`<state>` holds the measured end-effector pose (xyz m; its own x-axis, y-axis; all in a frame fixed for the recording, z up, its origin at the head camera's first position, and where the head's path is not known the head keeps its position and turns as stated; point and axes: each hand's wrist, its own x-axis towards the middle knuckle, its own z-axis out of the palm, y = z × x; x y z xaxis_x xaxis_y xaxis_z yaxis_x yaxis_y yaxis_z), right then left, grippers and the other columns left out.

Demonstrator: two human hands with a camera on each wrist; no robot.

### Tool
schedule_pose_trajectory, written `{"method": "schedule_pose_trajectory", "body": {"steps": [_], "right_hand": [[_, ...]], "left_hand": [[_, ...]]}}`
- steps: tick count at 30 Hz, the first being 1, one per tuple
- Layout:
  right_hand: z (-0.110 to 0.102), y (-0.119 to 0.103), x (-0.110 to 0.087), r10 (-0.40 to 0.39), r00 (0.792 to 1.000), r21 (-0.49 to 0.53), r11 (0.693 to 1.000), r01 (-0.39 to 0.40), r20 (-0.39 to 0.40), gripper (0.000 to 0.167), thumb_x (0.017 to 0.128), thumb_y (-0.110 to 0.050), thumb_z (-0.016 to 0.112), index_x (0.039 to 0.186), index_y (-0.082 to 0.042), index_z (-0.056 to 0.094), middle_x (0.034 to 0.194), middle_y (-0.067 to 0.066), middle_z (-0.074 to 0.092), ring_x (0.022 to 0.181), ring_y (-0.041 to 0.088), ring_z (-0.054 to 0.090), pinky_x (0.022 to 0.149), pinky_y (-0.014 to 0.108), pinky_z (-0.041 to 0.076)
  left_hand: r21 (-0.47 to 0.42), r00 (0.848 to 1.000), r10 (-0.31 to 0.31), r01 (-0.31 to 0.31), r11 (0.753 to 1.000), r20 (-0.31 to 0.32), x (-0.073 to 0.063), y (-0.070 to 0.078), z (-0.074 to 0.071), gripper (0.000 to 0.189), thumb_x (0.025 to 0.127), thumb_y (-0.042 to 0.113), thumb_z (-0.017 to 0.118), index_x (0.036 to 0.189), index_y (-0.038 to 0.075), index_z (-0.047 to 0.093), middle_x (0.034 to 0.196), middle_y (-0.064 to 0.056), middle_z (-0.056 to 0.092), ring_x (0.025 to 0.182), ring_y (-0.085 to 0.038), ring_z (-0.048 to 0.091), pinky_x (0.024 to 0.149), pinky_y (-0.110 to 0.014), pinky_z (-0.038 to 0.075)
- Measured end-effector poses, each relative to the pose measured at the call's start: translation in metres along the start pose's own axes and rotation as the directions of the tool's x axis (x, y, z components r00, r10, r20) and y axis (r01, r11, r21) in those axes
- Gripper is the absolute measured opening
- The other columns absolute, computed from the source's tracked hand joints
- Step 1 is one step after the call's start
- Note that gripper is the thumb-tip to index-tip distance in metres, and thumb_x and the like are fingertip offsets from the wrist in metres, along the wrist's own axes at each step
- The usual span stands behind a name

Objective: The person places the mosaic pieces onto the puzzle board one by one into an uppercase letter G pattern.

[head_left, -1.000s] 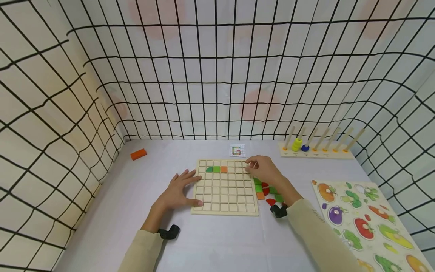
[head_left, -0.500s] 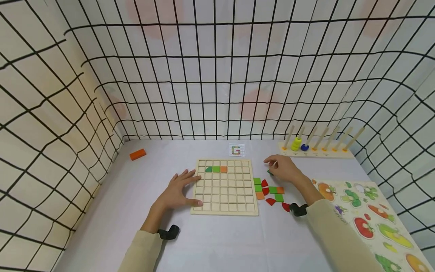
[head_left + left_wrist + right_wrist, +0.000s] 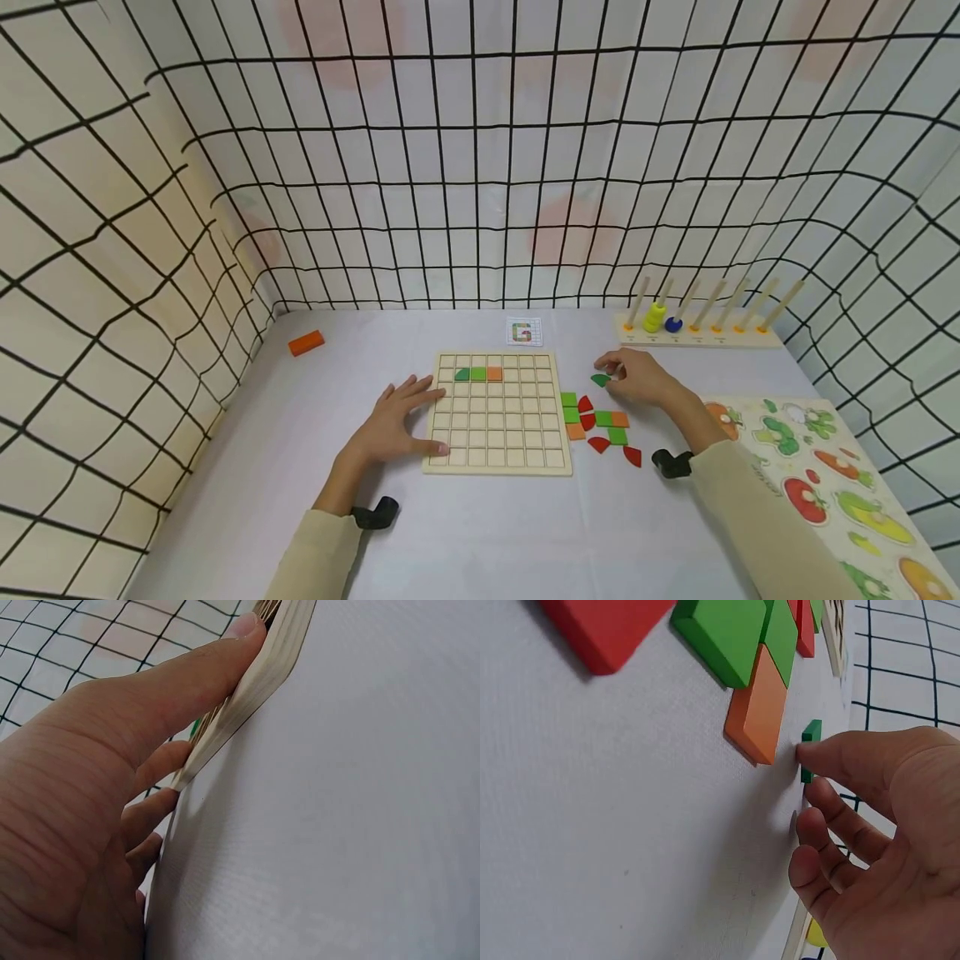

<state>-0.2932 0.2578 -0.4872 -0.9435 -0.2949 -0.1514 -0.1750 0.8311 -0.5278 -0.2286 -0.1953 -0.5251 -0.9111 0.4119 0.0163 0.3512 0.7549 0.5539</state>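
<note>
My left hand steadies the left edge of a wooden grid board, with thumb and spread fingertips on its rim. A dark green quarter-circle tile, a light green square tile and an orange square tile sit side by side in its upper rows. Right of the board, my right hand pinches another dark green quarter-circle tile low over the table. In the right wrist view my thumb lies against this green tile, with the index finger beyond it and the other fingers curled.
Loose red, green and orange tiles lie beside the board. A pattern card lies behind it. At the back right stands a peg counting stand; a vegetable puzzle board is at the right. An orange block lies far left.
My right hand has moved right, from the board's upper right corner to the dark green tile beyond the loose pile, and now pinches it. The left hand stays on the board.
</note>
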Motion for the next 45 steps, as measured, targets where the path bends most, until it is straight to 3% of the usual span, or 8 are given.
{"method": "schedule_pose_trajectory", "body": {"steps": [9,22,34,45], "right_hand": [[0.007,-0.002,0.004,0.002,1.0,-0.006,1.0,-0.002,0.016,0.036,0.09,-0.015,0.075,0.125,-0.005,0.069,0.102,0.007,0.064,0.094,0.024,0.055,0.082,0.034,0.05],[0.012,-0.003,-0.003,-0.037,0.999,0.023,0.999,0.038,-0.04,0.023,0.089,-0.015,0.075,0.11,-0.006,0.073,0.09,0.004,0.063,0.083,0.021,0.055,0.074,0.031,0.046],[0.011,-0.013,-0.004,-0.005,0.998,0.009,1.0,0.005,-0.07,0.023,0.093,-0.02,0.074,0.111,-0.006,0.072,0.095,0.005,0.063,0.086,0.022,0.053,0.075,0.032,0.045],[0.013,-0.04,0.003,-0.028,0.996,0.055,0.998,0.032,-0.079,0.027,0.094,-0.023,0.073,0.116,-0.007,0.071,0.1,0.006,0.062,0.089,0.022,0.052,0.076,0.032,0.045]], "left_hand": [[0.001,1.0,-0.006,0.006,1.0,0.003,0.001,0.001,-0.002,0.094,0.071,0.065,0.084,0.152,0.026,0.053,0.169,-0.003,0.033,0.161,-0.031,0.018,0.129,-0.061,0.007],[0.007,1.0,0.002,-0.002,1.0,0.003,0.003,0.002,0.0,0.093,0.072,0.063,0.084,0.151,0.026,0.053,0.169,-0.004,0.033,0.161,-0.032,0.018,0.129,-0.062,0.008],[-0.009,1.0,-0.002,0.003,1.0,0.005,0.003,0.007,0.001,0.095,0.069,0.061,0.087,0.15,0.024,0.055,0.168,-0.006,0.035,0.16,-0.034,0.019,0.129,-0.062,0.007],[-0.004,1.0,-0.019,0.019,1.0,-0.002,0.001,0.004,0.0,0.096,0.068,0.061,0.088,0.151,0.025,0.054,0.168,-0.003,0.034,0.161,-0.031,0.018,0.129,-0.061,0.007]]}}
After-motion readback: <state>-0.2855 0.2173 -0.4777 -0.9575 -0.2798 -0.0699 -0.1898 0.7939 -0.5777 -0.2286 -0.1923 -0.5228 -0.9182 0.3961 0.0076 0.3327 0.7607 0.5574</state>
